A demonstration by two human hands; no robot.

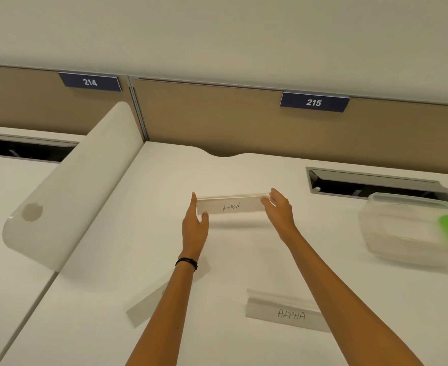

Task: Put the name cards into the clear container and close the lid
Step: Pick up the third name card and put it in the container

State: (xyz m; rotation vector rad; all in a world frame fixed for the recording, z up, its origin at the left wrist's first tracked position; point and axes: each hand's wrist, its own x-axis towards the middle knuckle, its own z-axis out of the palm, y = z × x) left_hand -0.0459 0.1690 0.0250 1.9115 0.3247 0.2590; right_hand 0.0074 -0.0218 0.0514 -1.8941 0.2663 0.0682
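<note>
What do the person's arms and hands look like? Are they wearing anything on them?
The left arm and right arm are bare, with no sleeves in view. The left hand has a thin black band round its wrist, like a hair tie. The right hand has a bare wrist. No rings, watch or gloves show on either hand.

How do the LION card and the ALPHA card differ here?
The LION card is held at its ends by the left hand and right hand; the ALPHA card rests untouched on the desk. The LION card is farther from the camera than the ALPHA card. Both are white with handwritten names.
</note>
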